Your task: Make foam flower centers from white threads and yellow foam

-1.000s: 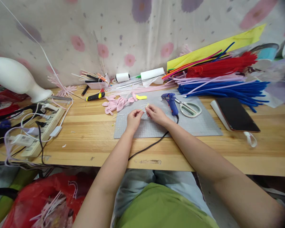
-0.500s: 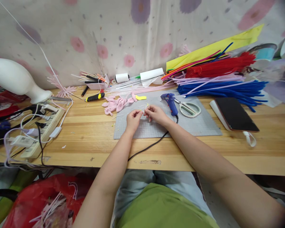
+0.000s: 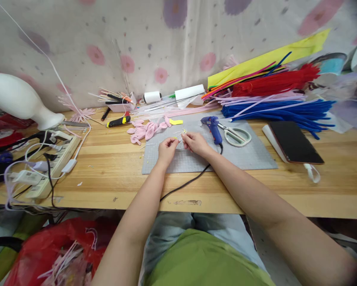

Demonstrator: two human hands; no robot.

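Over the grey cutting mat (image 3: 244,159), my left hand (image 3: 167,151) is closed in a pinch, with a small yellow bit at its fingertips. My right hand (image 3: 194,143) is pinched just beside it, fingers pressed together. Thin white strands with yellow tips (image 3: 183,131) stick up at the right fingertips. What exactly each hand grips is too small to name. Pink fabric pieces (image 3: 147,130) and a yellow strip (image 3: 176,122) lie behind my left hand. A blue glue gun (image 3: 213,130) and white-handled scissors (image 3: 237,136) rest right of my right hand.
A black phone (image 3: 296,142) lies on the right. Blue (image 3: 276,113) and red (image 3: 273,84) pipe cleaners are piled at the back right. A power strip (image 3: 54,169) with cables stands left, beside a white foam head (image 3: 20,99). The glue gun's cord crosses the mat's front edge.
My right hand's fingers have shifted slightly, and the white strands show a little more between the hands. My left hand has hardly moved.
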